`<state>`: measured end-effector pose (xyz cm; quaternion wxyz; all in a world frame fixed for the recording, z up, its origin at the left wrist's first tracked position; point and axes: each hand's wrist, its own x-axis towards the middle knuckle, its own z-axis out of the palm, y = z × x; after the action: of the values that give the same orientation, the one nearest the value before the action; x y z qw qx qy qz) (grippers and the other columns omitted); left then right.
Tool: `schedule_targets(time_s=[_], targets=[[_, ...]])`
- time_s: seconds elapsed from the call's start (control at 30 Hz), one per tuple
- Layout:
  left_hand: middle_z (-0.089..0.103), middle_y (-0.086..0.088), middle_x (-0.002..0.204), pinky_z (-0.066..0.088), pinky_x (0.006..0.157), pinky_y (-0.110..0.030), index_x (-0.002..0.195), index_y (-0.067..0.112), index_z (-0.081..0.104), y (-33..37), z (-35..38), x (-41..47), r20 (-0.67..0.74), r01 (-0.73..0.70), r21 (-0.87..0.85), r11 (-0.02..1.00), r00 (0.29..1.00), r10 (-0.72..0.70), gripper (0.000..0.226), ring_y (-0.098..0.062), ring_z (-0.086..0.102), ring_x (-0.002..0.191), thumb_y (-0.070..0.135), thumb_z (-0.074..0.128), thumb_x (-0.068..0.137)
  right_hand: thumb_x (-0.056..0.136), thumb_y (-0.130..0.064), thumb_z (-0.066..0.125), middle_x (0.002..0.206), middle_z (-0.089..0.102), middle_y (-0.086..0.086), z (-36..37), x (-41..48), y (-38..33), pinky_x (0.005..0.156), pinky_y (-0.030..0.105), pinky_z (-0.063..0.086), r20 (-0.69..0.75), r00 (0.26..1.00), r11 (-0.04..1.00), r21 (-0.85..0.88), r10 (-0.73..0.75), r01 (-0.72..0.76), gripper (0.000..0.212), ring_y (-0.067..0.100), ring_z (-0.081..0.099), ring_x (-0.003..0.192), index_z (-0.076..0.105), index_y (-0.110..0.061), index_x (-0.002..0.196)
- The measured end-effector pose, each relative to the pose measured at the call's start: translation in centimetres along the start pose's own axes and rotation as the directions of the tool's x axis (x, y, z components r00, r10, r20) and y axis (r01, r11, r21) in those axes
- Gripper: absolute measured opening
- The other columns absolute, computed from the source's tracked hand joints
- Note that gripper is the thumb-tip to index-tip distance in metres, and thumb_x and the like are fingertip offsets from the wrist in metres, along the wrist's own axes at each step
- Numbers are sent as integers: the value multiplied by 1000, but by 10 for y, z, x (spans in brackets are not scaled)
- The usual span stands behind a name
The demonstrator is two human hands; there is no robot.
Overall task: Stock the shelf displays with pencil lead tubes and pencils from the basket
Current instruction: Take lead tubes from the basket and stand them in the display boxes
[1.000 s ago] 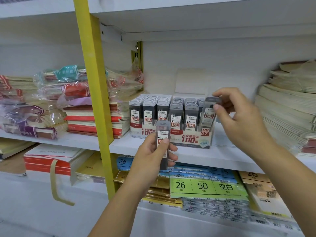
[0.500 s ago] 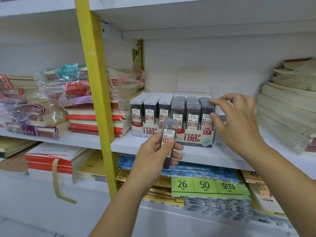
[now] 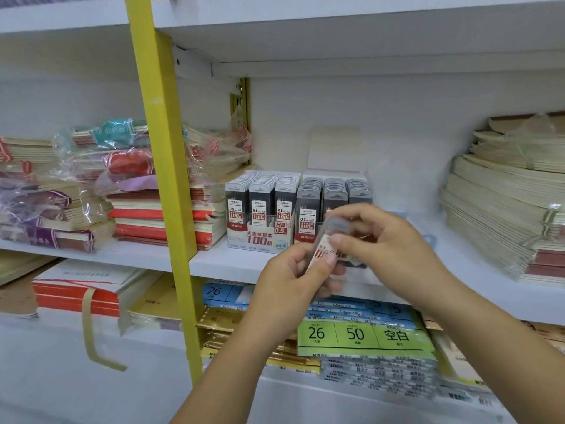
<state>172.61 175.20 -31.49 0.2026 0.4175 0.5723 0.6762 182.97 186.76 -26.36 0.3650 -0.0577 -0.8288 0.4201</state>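
at the shelf board's (image 3: pixel 214 261) left end, wrapped notebook bundles (image 3: pixel 91 166) are lying flat behind the yellow upright (image 3: pixel 159 148). just right of it, near the board's front edge, the 0.5 display box (image 3: pixel 260 237) is standing packed with upright tubes, labels facing out so the grade can be read. in front of that edge the left hand (image 3: pixel 290 273) is curling round a lead tube (image 3: pixel 320 250), thumb on its label, probably steadying it for a handover. whether it is holding more tubes underneath is too blurred to tell. behind, the 0.7 display box (image 3: pixel 333 194) is sitting against the 0.5 one, its rows looking nearly full. the right hand (image 3: pixel 394 249) is pinching the tube's capped top between thumb and forefinger, likely to carry it into those rows. at the right end, pale notebook stacks (image 3: pixel 504 209) are lying piled. the basket is not showing.
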Motion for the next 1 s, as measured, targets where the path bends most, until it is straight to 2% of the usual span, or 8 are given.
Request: schedule_targets(time_s=[0.13,0.2,0.3,0.4,0.5,0.6,0.83,1.0], targets=[[67,24,116,49,94,-16,114,36,66,-9,-5,5,-252,-106,334,937,948,197,19,6,60,110,37,63,95,91,-13,64,93,70,-11,-28,8,-4,62,18,52,-298,942,988,-35,-154,150,26,5,65,80,63,-37,101],[44,26,146,31,113,-20,140,38,49,-14,-7,6,-205,-144,523,840,936,288,42,7,37,135,39,56,99,93,-16,61,93,65,-18,-37,9,-4,70,16,51,-361,868,931,-257,-340,257,24,4,61,83,58,-35,108],[12,25,163,10,119,-19,157,38,18,-23,-5,9,-97,-142,638,756,960,262,65,10,6,147,45,49,101,95,-12,58,98,59,-14,-41,11,2,79,22,49,-284,835,811,-512,-471,283,27,7,57,87,56,-23,119],[2,27,164,8,119,-18,158,40,9,-30,-3,9,-58,-156,650,744,966,253,69,13,-1,147,48,47,101,93,-12,57,98,59,-10,-40,14,7,79,30,51,-154,891,756,-601,-428,259,26,9,55,86,58,-19,118],[3,30,163,9,117,-16,158,41,9,-32,-4,10,-66,-163,652,741,961,270,69,15,0,145,47,48,100,92,-19,59,89,58,-22,-40,18,9,70,8,43,-149,930,816,-540,-335,207,31,0,55,86,49,-35,116],[6,31,163,9,113,-12,157,42,11,-32,-5,10,-61,-178,653,736,956,286,68,18,1,143,46,49,101,91,-21,63,85,62,-17,-41,26,14,63,3,38,-238,938,875,-470,-254,118,36,-5,55,79,40,-45,104],[9,30,163,12,116,-17,157,42,14,-35,-7,9,-66,-174,634,754,959,277,67,14,5,146,44,50,100,86,-30,68,103,47,-5,-30,39,43,86,21,23,-286,912,702,-712,-294,3,26,15,33,108,66,-25,111],[9,31,163,13,118,-18,157,42,15,-34,-12,8,-24,-190,620,762,965,260,67,15,6,145,39,52,101,89,-32,63,127,51,5,-36,30,47,101,43,30,-287,923,656,-753,-257,-52,33,29,32,123,65,-26,121]])
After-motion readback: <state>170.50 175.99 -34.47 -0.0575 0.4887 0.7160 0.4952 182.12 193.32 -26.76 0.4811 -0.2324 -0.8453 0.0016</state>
